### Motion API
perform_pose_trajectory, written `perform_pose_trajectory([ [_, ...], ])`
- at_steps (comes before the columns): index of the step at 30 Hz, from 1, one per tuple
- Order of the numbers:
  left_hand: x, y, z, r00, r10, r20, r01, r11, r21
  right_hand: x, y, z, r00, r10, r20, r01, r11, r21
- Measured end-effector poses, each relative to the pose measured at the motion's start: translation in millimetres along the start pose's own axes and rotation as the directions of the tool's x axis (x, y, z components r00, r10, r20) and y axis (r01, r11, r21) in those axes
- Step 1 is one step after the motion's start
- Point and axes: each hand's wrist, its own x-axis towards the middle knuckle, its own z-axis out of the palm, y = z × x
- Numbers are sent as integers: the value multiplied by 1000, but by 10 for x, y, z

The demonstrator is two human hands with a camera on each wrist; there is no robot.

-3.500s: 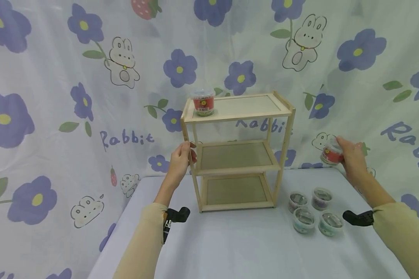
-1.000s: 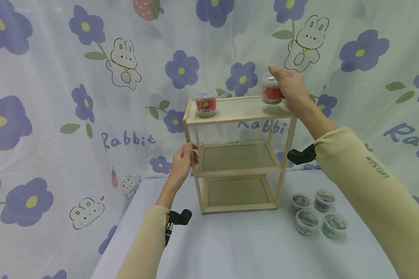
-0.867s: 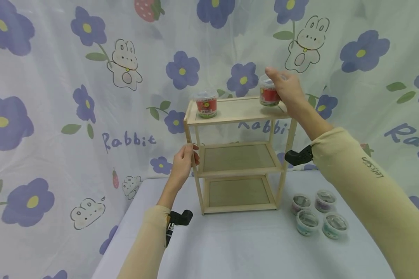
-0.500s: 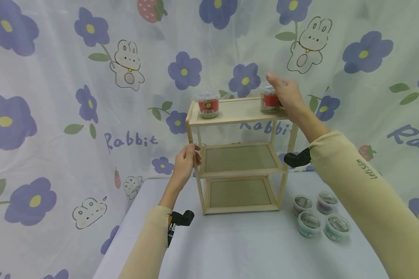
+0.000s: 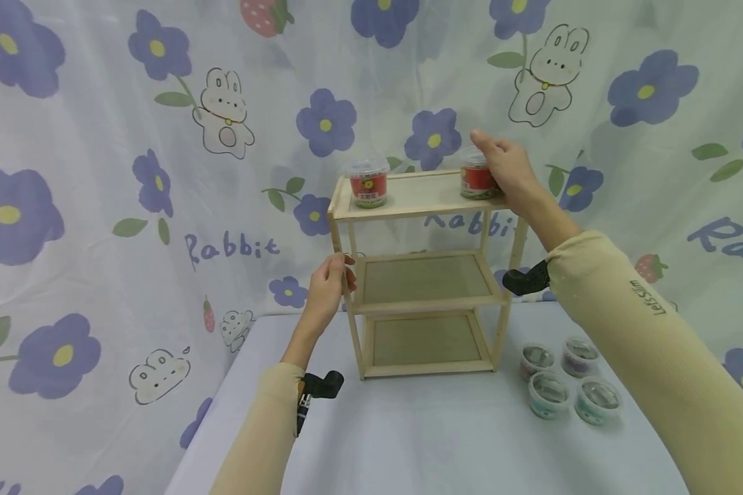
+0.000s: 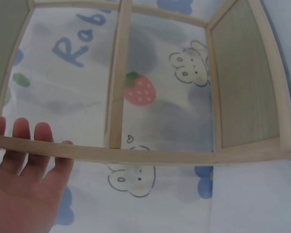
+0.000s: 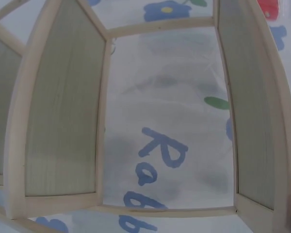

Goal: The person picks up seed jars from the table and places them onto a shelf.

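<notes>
The red-labelled tub (image 5: 475, 181) at the right end of the top shelf (image 5: 421, 192) stands upright near the front edge, held by the right hand (image 5: 511, 173); a careless release could drag it over. The left hand (image 5: 326, 282) grips the left post (image 5: 353, 337) of the wooden rack (image 5: 430, 306); should that slacken, a push might rock everything, toppling the other tub (image 5: 369, 184).

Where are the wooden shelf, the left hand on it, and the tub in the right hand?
Wooden shelf (image 5: 430, 280): head view, on its middle board.
Left hand (image 5: 327, 287): head view, near the thumb's base.
Held tub (image 5: 475, 181): head view, on its red label.
</notes>
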Motion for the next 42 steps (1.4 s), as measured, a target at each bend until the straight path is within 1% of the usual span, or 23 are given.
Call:
perform_pose_trajectory([
  [6, 6, 5, 1, 1000, -9, 8, 9, 1000, -16, -15, -19, -11, 1000, -18, 14, 18, 1000, 3],
  [11, -5, 43, -8, 999, -28, 34, 30, 997, -68, -27, -47, -9, 1000, -13, 9, 13, 1000, -9],
  [15, -73, 208, -12, 998, -37, 56, 41, 996, -78, -35, -70, -8, 1000, 5, -9, -5, 1000, 16],
  [18, -128, 330, -7, 997, -38, 61, 42, 997, -64, -39, -87, -12, 1000, 14, -22, -13, 999, 42],
  [23, -148, 365, 3, 998, -39, 54, 42, 997, -65, -46, -128, -52, 999, 8, -36, -5, 997, 83],
  [29, -148, 352, 0, 997, -45, 54, 49, 997, -62, -79, -158, -194, 999, 5, -37, 0, 989, 151],
  [36, -151, 344, -9, 997, -56, 56, 59, 996, -64, -130, -76, -414, 999, -27, -29, 33, 974, 226],
  [39, -156, 351, -20, 997, -55, 53, 57, 997, -45, -138, -47, -518, 999, -17, -41, 27, 963, 269],
  [42, -153, 345, -31, 997, -58, 50, 60, 997, -47, -147, -16, -616, 999, -6, -45, 20, 951, 310],
])
